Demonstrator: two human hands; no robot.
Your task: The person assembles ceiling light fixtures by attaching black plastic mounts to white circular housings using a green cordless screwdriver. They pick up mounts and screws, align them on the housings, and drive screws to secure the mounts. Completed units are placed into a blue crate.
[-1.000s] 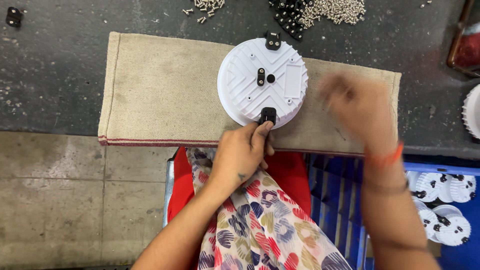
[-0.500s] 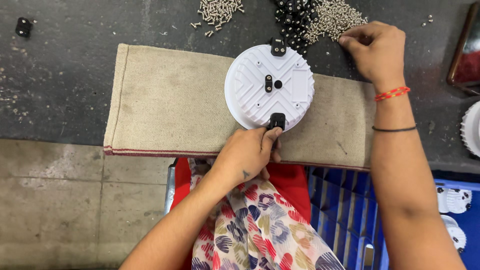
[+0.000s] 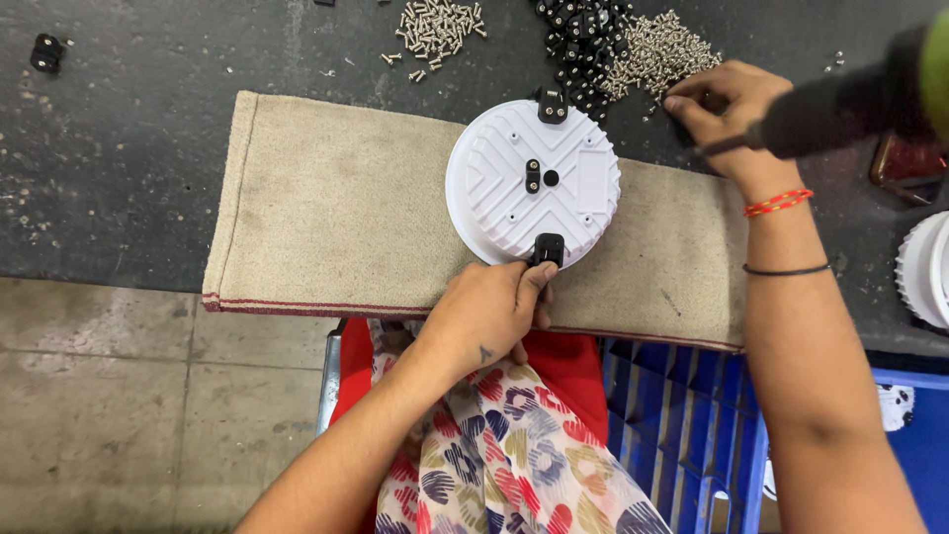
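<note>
A round white disc lies ribbed side up on a tan cloth mat, which is spread over the dark bench. The left hand rests at the disc's near edge, its fingers curled and the thumb and forefinger pinched on a small black clip seated on the rim. A second black clip sits on the far rim, and a small black piece is at the disc's centre.

The right hand is far right of the disc, fingers bent down into a pile of silver screws beside a heap of black parts; whether it has hold of a screw cannot be told. A blurred dark tool crosses just over that hand.

Another small pile of screws lies at the far edge, left of the black heap. A lone black part sits far left. More white discs show at the right edge, and a blue crate stands below the bench, near right.
</note>
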